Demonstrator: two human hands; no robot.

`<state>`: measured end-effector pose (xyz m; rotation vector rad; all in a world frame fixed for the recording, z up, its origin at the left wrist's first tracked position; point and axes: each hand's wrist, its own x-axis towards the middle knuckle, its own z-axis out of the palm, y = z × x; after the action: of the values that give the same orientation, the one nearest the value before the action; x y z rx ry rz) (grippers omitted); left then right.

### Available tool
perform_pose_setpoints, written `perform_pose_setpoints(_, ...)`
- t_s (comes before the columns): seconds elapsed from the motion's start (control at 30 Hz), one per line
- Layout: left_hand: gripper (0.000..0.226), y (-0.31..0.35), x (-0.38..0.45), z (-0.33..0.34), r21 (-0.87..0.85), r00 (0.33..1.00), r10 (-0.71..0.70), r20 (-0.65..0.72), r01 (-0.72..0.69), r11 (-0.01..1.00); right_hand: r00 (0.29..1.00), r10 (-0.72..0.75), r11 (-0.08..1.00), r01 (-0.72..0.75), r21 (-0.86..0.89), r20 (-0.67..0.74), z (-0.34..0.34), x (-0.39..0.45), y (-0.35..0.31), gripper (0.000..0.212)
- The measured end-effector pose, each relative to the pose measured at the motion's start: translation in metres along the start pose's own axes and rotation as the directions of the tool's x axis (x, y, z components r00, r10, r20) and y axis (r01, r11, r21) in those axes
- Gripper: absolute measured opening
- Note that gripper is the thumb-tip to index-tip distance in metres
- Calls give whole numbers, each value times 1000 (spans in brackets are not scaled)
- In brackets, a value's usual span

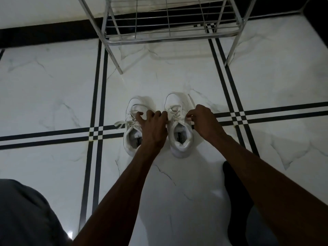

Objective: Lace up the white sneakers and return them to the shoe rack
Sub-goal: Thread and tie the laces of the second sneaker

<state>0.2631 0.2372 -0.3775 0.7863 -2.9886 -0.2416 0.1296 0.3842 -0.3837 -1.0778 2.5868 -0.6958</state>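
Note:
Two white sneakers stand side by side on the floor, toes pointing away from me. The left sneaker (pixel 133 139) has loose laces trailing out to its left. The right sneaker (pixel 181 139) is laced partway up. My left hand (pixel 153 126) lies between the two shoes, its fingers spread over the left sneaker's laces and touching the right sneaker's inner edge. My right hand (pixel 204 121) pinches a lace end at the right sneaker's outer side. The metal shoe rack (pixel 166 35) stands just beyond the shoes.
The floor is white marble tile with black double stripes (pixel 99 86) crossing it. The rack's legs (pixel 116 62) reach the floor ahead of the shoes. My knees in dark clothing fill the bottom left (pixel 26 215) and lower right (pixel 236 192).

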Motion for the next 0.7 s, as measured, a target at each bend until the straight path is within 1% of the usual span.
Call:
perform_pose_setpoints(0.1, 30, 4, -4, -2, 69, 1000, 6, -23, -4, 998, 1000, 28, 999, -29, -40, -13, 4, -5, -2, 16)
perform_pose_setpoints(0.2, 32, 6, -5, -3, 130, 999, -1, -32, 5, 992, 995, 75, 997, -75, 2, -60, 7, -8, -6, 13)
perform_pose_setpoints(0.37, 29, 3, -3, 0, 144, 1000, -3, 3, 3, 990, 991, 117, 991, -113, 69, -68, 11, -12, -8, 13)
perform_pose_setpoints(0.47, 27, 5, -4, 2, 115, 999, -36, 26, 33, 993, 985, 163, 984, -158, 79, -59, 16, -13, -4, 11)
perform_pose_setpoints(0.57, 26, 5, -2, -6, 88, 997, -35, 74, 29, 996, 983, 184, 980, -184, 73, 9, 8, -6, -5, 13)
perform_pose_setpoints(0.63, 20, 6, 4, -15, 42, 991, -39, 131, 33, 999, 965, 240, 968, -247, 54, 106, -6, -2, -8, 14)
perform_pose_setpoints(0.7, 11, 2, 10, -18, -46, 990, -29, 140, 36, 998, 934, 285, 949, -307, 73, 217, -16, 3, -8, 19)
